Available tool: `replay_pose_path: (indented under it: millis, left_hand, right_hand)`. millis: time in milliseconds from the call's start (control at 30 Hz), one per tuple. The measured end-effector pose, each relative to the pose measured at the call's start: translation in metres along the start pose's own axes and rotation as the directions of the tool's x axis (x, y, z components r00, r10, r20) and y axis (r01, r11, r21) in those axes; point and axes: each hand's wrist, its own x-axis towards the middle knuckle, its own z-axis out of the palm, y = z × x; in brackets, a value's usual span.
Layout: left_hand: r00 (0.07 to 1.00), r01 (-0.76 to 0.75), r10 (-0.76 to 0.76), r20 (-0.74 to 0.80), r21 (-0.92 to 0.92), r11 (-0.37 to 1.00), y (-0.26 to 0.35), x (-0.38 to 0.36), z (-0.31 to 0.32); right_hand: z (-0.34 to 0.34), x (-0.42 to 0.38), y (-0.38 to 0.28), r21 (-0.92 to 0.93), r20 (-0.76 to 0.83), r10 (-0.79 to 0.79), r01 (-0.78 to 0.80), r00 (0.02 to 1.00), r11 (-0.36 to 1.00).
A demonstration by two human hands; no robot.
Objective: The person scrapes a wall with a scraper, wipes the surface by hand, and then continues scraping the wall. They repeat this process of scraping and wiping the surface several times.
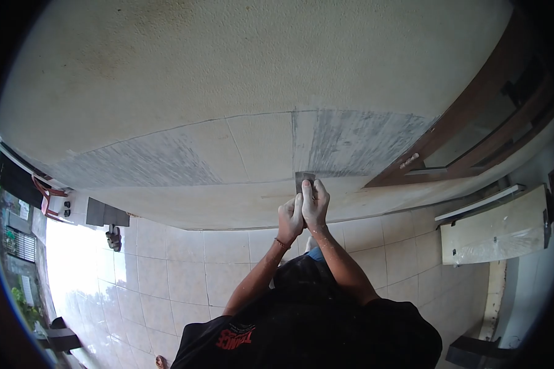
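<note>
Both hands meet in front of my chest, close to the wall (252,144). A small dark flat piece (304,180) sits at the wall between my fingertips, near the lower edge of a grey scuffed patch (351,138). My right hand (315,203) is closed on this dark piece, with its fingers pressed over it. Just beside it, my left hand (290,218) is closed too, its fingertips at the piece's lower end. White dust coats both hands. A second grey scuffed band (148,157) runs along the wall to the left.
A brown wooden door frame (434,166) borders the wall at right. Beyond it lies a long pale panel (498,230). Sandals (113,238) and a grey mat (106,213) lie at left on the tiled floor (184,270). A red chair (45,195) stands at far left.
</note>
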Motion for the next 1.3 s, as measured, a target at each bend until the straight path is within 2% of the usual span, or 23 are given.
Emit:
replay_pose_path:
  millis: [67, 133, 200, 233, 333, 400, 467, 500, 533, 600, 633, 733, 767, 867, 900, 933, 967, 1033, 1133, 1167, 1200, 1267, 1300]
  left_hand:
    - [1.0, -0.025, 0.025, -0.018, 0.035, 0.999, -0.011, -0.006, -0.001]
    - [0.995, -0.091, 0.092, -0.024, 0.07, 0.993, -0.017, 0.001, 0.0]
    - [0.985, -0.169, 0.173, -0.028, 0.112, 0.979, 0.006, 0.0, -0.001]
    - [0.996, -0.084, 0.083, 0.029, 0.056, 0.995, 0.03, 0.0, -0.002]
    - [0.993, -0.114, 0.113, 0.029, 0.024, 0.993, 0.034, 0.005, -0.001]
    - [0.992, -0.128, 0.129, -0.01, 0.109, 0.986, 0.008, 0.003, -0.002]
    - [0.989, -0.132, 0.14, -0.043, 0.145, 0.981, -0.011, 0.001, -0.001]
    - [0.97, -0.218, 0.236, -0.055, 0.226, 0.95, -0.012, 0.002, -0.002]
    - [0.97, -0.233, 0.243, -0.022, 0.213, 0.949, -0.015, 0.008, -0.004]
    - [0.975, -0.222, 0.219, 0.035, 0.19, 0.956, 0.027, 0.007, -0.004]
    - [0.987, -0.16, 0.157, 0.034, 0.126, 0.979, 0.042, 0.008, -0.003]
    - [0.973, -0.231, 0.231, 0.02, 0.176, 0.957, 0.021, 0.012, -0.003]
    - [0.984, -0.174, 0.177, -0.013, 0.123, 0.977, 0.015, 0.006, -0.001]
    - [0.988, -0.14, 0.15, -0.045, 0.175, 0.974, -0.021, 0.002, -0.003]
    - [0.965, -0.236, 0.254, -0.06, 0.214, 0.948, -0.014, 0.008, -0.001]
    - [0.97, -0.228, 0.239, -0.036, 0.189, 0.955, -0.01, 0.008, -0.002]
    - [0.977, -0.21, 0.215, -0.013, 0.164, 0.964, 0.022, 0.009, -0.002]
    - [0.982, -0.19, 0.19, 0.011, 0.105, 0.976, 0.054, 0.014, 0.002]
    - [0.97, -0.232, 0.241, -0.026, 0.197, 0.953, 0.016, 0.012, 0.001]
    - [0.975, -0.211, 0.22, -0.037, 0.174, 0.962, 0.008, 0.006, 0.0]
    - [0.995, -0.087, 0.093, -0.045, 0.119, 0.989, -0.015, 0.003, -0.001]
    - [0.976, -0.188, 0.202, -0.076, 0.162, 0.969, -0.019, 0.004, 0.0]
    - [0.978, -0.193, 0.204, -0.052, 0.17, 0.966, 0.001, 0.007, 0.0]
  right_hand:
    - [-0.002, -0.009, 0.026, -0.061, -0.017, -0.035, 0.034, 0.999, 0.998]
    - [0.001, -0.008, 0.036, 0.004, -0.036, -0.029, 0.029, 0.999, 1.0]
    - [0.003, -0.004, 0.012, 0.048, -0.04, 0.0, 0.002, 0.999, 0.999]
    - [0.006, 0.003, -0.024, 0.056, -0.035, 0.006, -0.004, 0.999, 0.998]
    - [0.007, 0.012, -0.025, 0.106, -0.015, -0.012, 0.014, 1.0, 0.994]
    - [0.005, 0.001, 0.008, 0.145, -0.012, 0.062, -0.06, 0.998, 0.988]
    - [0.005, -0.01, 0.024, 0.109, -0.021, 0.06, -0.057, 0.998, 0.992]
    - [0.006, -0.004, 0.023, 0.106, -0.042, 0.019, -0.015, 0.999, 0.994]
    - [0.007, 0.0, 0.022, 0.1, -0.061, -0.013, 0.019, 0.998, 0.995]
    - [0.006, 0.006, -0.017, 0.093, -0.054, 0.003, 0.002, 0.999, 0.996]
    - [0.007, 0.012, -0.031, 0.114, -0.046, 0.004, 0.002, 0.999, 0.993]
    - [0.005, 0.009, -0.01, 0.09, -0.049, -0.018, 0.022, 0.999, 0.996]
    - [0.004, 0.004, 0.009, 0.067, -0.053, -0.03, 0.034, 0.998, 0.997]
    - [0.001, -0.01, 0.026, 0.135, -0.006, 0.104, -0.102, 0.995, 0.985]
    - [0.005, 0.002, 0.011, 0.11, -0.024, 0.04, -0.037, 0.999, 0.993]
    - [0.005, 0.01, -0.004, 0.077, -0.039, -0.002, 0.005, 0.999, 0.997]
    - [0.006, 0.013, -0.023, 0.041, -0.051, -0.036, 0.039, 0.998, 0.998]
    - [0.011, 0.022, -0.041, 0.1, -0.056, -0.05, 0.056, 0.997, 0.993]
    - [0.004, 0.012, -0.011, 0.1, -0.019, 0.012, -0.01, 1.0, 0.995]
    - [0.003, 0.003, 0.022, 0.066, -0.02, -0.008, 0.01, 1.0, 0.998]
    - [0.003, -0.007, 0.026, 0.142, -0.007, 0.089, -0.087, 0.996, 0.986]
    - [0.002, -0.006, 0.036, 0.106, -0.033, 0.054, -0.05, 0.998, 0.993]
    - [0.004, 0.002, 0.013, 0.088, -0.041, 0.022, -0.018, 0.999, 0.996]
